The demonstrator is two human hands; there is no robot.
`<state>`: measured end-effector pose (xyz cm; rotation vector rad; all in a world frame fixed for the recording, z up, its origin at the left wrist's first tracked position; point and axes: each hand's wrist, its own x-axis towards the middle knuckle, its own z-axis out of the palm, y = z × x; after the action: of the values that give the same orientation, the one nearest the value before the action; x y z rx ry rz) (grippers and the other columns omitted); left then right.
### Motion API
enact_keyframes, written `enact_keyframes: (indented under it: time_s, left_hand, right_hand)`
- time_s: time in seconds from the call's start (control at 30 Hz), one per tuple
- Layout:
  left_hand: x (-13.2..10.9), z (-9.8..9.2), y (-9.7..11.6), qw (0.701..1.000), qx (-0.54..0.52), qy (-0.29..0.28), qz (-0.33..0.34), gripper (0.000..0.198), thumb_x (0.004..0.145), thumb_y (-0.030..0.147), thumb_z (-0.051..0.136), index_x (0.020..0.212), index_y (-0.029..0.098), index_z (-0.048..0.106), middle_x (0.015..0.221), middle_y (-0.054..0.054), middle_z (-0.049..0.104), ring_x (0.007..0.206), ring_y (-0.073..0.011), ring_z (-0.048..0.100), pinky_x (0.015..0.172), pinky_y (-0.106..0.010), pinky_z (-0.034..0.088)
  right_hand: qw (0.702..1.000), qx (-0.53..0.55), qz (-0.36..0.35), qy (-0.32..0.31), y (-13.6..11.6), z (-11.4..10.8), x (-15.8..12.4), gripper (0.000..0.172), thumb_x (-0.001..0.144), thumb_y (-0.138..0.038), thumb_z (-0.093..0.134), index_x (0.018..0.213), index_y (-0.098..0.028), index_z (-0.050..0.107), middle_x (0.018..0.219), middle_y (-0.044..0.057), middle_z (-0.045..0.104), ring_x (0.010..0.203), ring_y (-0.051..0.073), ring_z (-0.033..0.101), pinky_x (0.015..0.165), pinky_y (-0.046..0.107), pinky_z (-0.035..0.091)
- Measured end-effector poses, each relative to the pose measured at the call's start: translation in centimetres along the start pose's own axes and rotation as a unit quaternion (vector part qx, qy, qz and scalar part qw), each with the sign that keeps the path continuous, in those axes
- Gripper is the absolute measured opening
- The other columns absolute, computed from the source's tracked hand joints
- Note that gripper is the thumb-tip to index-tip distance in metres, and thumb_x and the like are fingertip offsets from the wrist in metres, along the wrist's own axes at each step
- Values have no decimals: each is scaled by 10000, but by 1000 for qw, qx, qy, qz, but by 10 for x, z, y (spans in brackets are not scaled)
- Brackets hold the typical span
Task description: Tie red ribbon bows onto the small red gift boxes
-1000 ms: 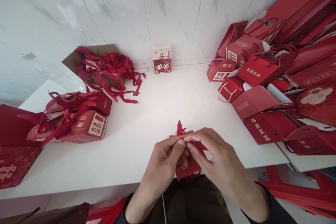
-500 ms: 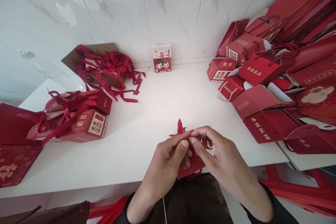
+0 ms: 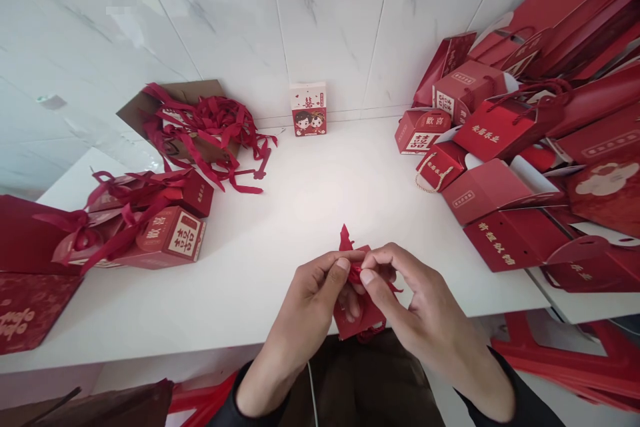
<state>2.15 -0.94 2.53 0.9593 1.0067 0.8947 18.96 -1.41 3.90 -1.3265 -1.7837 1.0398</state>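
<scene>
At the table's front edge lies a small red gift box (image 3: 364, 321), partly covered by my hands. Red ribbon (image 3: 355, 273) is bunched on top of it, with one pointed end rising beyond my fingers and another poking out at the right. My left hand (image 3: 320, 293) pinches the ribbon between thumb and forefinger, its other fingers curled over the box. From the other side my right hand (image 3: 405, 287) grips the same ribbon with thumb and fingertips, almost touching the left. The ribbon's exact shape between the fingertips is hidden.
A brown bag (image 3: 193, 90) spills red ribbons at the back left. Several ribboned boxes (image 3: 165, 237) stand nearer, beside a large red box (image 3: 35, 307). A small box with cartoon figures (image 3: 309, 110) stands against the wall. Red boxes (image 3: 500, 190) are piled at the right.
My fingertips have drawn slightly apart, baring more of the ribbon between them. The gift box has shifted slightly left; the things around it stay put.
</scene>
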Motion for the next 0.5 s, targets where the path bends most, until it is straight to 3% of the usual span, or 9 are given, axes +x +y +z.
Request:
enact_keyframes:
  time_s: [0.1, 0.27, 0.4, 0.5]
  left_hand:
    - [0, -1, 1, 999, -28, 3, -20, 399, 982, 451, 587, 1150, 124, 741, 649, -10, 624, 589, -125, 572, 610, -261, 476]
    - [-3, -2, 3, 999, -42, -13, -30, 342, 901, 413, 725, 1085, 125, 704, 680, -9, 652, 628, -115, 573, 633, -245, 478]
    - [-3, -1, 4, 998, -44, -22, -27, 302, 895, 369, 737, 1066, 133, 656, 682, 5, 640, 597, -100, 555, 596, -234, 464]
    - [-2, -1, 4, 999, -43, -26, -7, 308, 890, 315, 734, 1129, 154, 624, 881, -31, 691, 607, -87, 568, 593, -238, 471]
  right_hand:
    - [995, -62, -71, 11, 9, 2, -3, 90, 1039, -246, 520, 963, -264, 565, 983, 25, 621, 943, 202, 608, 837, 349, 510]
    - [989, -89, -118, 19, 18, -2, -6, 88, 1025, -197, 529, 1017, -268, 581, 1078, 42, 613, 1058, 206, 618, 896, 360, 523]
    - [997, -48, -64, -13, 17, -7, -6, 134, 994, -192, 545, 1092, -283, 544, 1189, 41, 640, 1151, 215, 628, 966, 384, 532]
    - [998, 5, -22, -59, 17, -9, -3, 317, 998, -209, 540, 1291, -319, 487, 1309, 34, 639, 1234, 207, 618, 1002, 375, 543]
